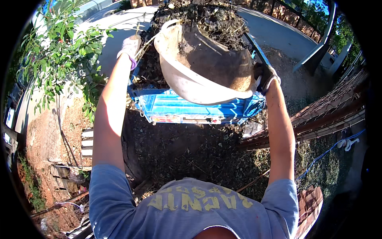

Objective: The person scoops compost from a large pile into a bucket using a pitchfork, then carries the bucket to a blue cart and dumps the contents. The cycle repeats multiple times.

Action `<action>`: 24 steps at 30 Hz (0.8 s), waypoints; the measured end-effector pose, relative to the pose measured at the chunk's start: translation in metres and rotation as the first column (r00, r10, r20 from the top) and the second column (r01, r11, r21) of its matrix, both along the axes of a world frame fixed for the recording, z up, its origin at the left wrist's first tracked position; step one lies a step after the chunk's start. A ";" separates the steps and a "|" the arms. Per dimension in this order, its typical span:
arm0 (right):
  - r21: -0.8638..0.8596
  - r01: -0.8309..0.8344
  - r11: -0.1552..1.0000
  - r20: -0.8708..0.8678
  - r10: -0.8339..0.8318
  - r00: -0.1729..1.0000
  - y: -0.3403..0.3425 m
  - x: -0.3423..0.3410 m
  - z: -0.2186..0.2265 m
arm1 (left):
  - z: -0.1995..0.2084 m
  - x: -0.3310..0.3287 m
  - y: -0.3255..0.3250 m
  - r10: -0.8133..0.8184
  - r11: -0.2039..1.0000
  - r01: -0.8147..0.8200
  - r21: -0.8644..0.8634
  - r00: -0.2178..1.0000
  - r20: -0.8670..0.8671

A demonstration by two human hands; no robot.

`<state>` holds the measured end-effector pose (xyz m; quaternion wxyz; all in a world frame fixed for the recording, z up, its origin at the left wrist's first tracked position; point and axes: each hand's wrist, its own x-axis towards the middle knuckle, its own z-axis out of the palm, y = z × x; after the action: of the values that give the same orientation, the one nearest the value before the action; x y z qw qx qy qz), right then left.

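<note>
A large dirty white plastic tub (187,81), its far side cut low or broken away, is tilted over a heap of dark leaf litter (217,20) in a blue cargo bed (175,105). My right hand (266,77), in a dark-palmed glove, is closed on the tub's right rim. My left hand (130,47), in a pale glove with a purple cuff, is closed left of the tub, by the bed's left side. A thin cord or stalk runs from near it toward the tub's handle loop (170,24); what the fingers hold is hidden.
A leafy branch (63,51) hangs at the left, near my left forearm. Wire mesh fencing (318,113) slants along the right, with a blue cord (318,159) beside it. Dark soil (171,147) lies between me and the cargo bed. Wooden slats (87,142) stand at the left.
</note>
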<state>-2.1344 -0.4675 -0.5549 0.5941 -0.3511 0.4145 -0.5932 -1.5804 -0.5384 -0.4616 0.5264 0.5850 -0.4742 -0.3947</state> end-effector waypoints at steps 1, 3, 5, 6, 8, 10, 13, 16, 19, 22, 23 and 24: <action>0.013 0.053 0.999 0.078 -0.054 0.995 -0.003 -0.025 -0.007 | -0.028 0.000 -0.016 -0.091 0.990 0.091 -0.109 0.996 0.001; 0.365 0.148 0.919 0.296 -0.265 0.918 0.068 0.020 -0.033 | -0.097 0.062 -0.002 -0.072 0.987 0.077 -0.139 0.997 0.039; 0.391 0.263 0.882 0.153 -0.344 0.926 0.128 0.012 -0.039 | -0.110 0.061 0.006 0.025 0.990 -0.043 -0.132 0.990 -0.142; 0.450 0.317 0.835 0.142 -0.418 0.898 0.148 -0.005 -0.052 | -0.105 0.057 0.005 0.100 0.982 -0.139 -0.128 0.959 -0.267; 0.316 0.396 0.862 -0.006 -0.415 0.910 0.188 0.005 -0.067 | -0.110 0.075 -0.010 0.144 0.931 -0.230 -0.285 0.945 -0.293; 0.366 0.572 0.734 0.017 -0.619 0.785 0.223 -0.002 -0.082 | -0.101 0.041 -0.023 0.253 0.901 -0.325 -0.286 0.931 -0.261; 0.391 0.636 0.665 -0.011 -0.688 0.726 0.255 0.023 -0.092 | -0.102 0.035 -0.037 0.402 0.845 -0.236 -0.480 0.872 0.278; 0.395 0.659 0.640 0.096 -0.742 0.664 0.298 0.045 -0.108 | -0.120 0.015 -0.039 0.175 0.980 -0.170 -0.105 0.474 0.863; 0.465 0.684 0.562 0.076 -0.795 0.601 0.332 0.081 -0.110 | -0.178 0.020 -0.050 -0.208 0.932 -0.230 0.282 0.299 0.931; 0.492 0.730 0.475 0.010 -0.841 0.541 0.354 0.104 -0.124 | -0.233 0.062 -0.065 -0.205 0.975 -0.045 0.217 0.188 0.961; 0.481 0.769 0.420 -0.053 -0.862 0.504 0.365 0.105 -0.128 | -0.232 0.045 -0.062 -0.270 0.958 -0.027 0.284 0.236 0.933; 0.475 0.790 0.387 -0.041 -0.887 0.459 0.376 0.112 -0.126 | -0.224 0.028 -0.051 -0.337 0.935 -0.011 0.354 0.276 0.900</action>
<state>-2.0228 -0.0920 -0.6810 0.3120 0.1169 0.5853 -0.7392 -1.5520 -0.5890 -0.6856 0.0052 0.7213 -0.6871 -0.0874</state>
